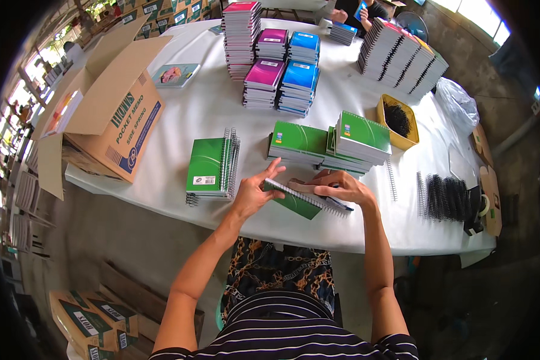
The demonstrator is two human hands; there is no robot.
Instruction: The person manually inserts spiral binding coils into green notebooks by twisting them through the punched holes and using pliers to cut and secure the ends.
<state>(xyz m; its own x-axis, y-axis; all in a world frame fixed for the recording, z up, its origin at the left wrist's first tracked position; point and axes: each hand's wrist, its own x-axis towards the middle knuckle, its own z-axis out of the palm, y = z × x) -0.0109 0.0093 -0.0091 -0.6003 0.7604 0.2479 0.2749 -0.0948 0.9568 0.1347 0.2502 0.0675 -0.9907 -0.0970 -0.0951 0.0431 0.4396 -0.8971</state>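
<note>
My left hand (pixel 259 188) pinches one end of a green notebook (pixel 300 206), which is tilted above the table's near edge. A spiral wire coil (pixel 309 197) runs along its upturned spine. At the coil's other end, my right hand (pixel 344 186) is closed round a small dark hand tool (pixel 341 204), mostly hidden by the fingers. To the left lies a stack of green notebooks (pixel 206 162) with coils along its right side. Just beyond my hands, more green notebooks (pixel 298 139) lie stacked, with a taller pile (pixel 362 137) beside them.
An open cardboard box (pixel 123 129) stands left. Purple notebooks (pixel 264 73) and blue notebooks (pixel 298 75) are piled far off. At right are a yellow basket (pixel 417 139) of black coils, loose black coils (pixel 447 197) and a tape roll (pixel 485 205). A person's hand (pixel 366 17) holds something blue across the table.
</note>
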